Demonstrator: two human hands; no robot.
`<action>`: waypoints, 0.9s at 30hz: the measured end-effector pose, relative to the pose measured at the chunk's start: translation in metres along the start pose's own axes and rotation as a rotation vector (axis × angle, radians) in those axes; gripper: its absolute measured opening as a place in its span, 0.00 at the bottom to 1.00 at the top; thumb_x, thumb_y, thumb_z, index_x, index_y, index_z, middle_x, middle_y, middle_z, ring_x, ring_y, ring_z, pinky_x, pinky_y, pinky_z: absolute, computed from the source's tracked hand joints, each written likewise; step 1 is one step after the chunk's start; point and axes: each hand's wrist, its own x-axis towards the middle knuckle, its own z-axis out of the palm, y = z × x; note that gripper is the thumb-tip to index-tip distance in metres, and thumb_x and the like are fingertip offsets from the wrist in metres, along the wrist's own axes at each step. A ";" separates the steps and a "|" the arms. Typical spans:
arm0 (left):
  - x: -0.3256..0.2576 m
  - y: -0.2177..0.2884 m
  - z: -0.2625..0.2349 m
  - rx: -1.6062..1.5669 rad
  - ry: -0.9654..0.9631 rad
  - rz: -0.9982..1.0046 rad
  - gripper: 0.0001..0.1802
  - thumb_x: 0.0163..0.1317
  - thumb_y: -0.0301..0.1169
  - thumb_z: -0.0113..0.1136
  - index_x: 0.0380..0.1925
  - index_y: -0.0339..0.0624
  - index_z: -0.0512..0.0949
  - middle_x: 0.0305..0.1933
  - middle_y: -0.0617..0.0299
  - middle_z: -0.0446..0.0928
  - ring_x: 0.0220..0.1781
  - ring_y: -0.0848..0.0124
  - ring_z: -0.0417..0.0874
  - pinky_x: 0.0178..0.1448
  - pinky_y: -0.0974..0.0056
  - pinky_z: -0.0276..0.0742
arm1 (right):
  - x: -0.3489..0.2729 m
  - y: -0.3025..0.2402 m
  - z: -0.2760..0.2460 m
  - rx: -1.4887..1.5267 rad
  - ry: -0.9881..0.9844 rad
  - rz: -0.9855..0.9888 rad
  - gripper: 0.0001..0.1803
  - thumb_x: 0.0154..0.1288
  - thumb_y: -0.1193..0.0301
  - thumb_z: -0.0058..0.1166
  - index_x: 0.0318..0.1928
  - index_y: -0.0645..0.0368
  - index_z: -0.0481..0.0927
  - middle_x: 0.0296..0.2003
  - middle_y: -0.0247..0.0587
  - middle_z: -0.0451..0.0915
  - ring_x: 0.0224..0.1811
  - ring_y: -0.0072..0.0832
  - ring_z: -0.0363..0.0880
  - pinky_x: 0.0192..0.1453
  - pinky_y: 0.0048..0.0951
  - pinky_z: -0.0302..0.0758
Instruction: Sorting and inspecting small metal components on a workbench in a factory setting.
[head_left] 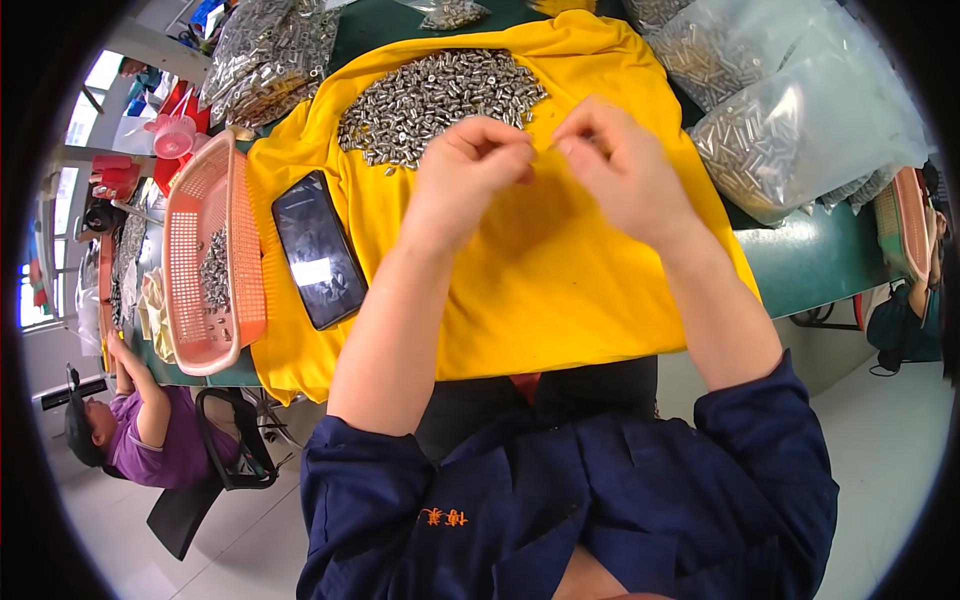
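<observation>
A heap of small silvery metal cylinders (440,95) lies on a yellow cloth (560,300) spread over the table. Just in front of the heap, my left hand (468,180) is closed, thumb and forefinger pinched together. My right hand (628,172) faces it across a narrow gap, its fingertips also pinched. Whatever either pinch holds is too small or too hidden to make out. Both hands are raised a little over the cloth, and neither touches the other.
Left of my arms lies a black phone (318,250), beside a pink plastic basket (250,290) holding some metal parts. Clear bags of parts (750,150) stand at the right and a stuffed bag (272,60) at the back left. A person in purple (165,435) sits far left.
</observation>
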 end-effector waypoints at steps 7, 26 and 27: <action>-0.015 0.004 0.020 0.674 -0.180 0.064 0.07 0.48 0.22 0.55 0.30 0.36 0.75 0.28 0.65 0.74 0.29 0.76 0.74 0.35 0.74 0.70 | 0.010 0.010 -0.021 0.199 0.212 0.178 0.05 0.56 0.73 0.46 0.31 0.63 0.70 0.21 0.27 0.68 0.22 0.13 0.63 0.25 0.16 0.62; 0.066 0.013 0.011 1.565 -0.044 0.258 0.09 0.46 0.32 0.55 0.27 0.39 0.75 0.29 0.54 0.76 0.32 0.59 0.77 0.37 0.61 0.71 | 0.009 0.002 -0.015 0.100 0.273 0.037 0.05 0.53 0.73 0.46 0.29 0.63 0.70 0.20 0.38 0.73 0.20 0.23 0.69 0.26 0.23 0.66; 0.066 0.014 0.010 1.592 -0.065 0.275 0.09 0.46 0.31 0.55 0.27 0.39 0.75 0.28 0.54 0.76 0.32 0.59 0.77 0.37 0.61 0.71 | 0.008 0.001 -0.015 0.098 0.276 0.039 0.05 0.53 0.73 0.46 0.29 0.63 0.70 0.20 0.38 0.73 0.20 0.23 0.69 0.26 0.23 0.66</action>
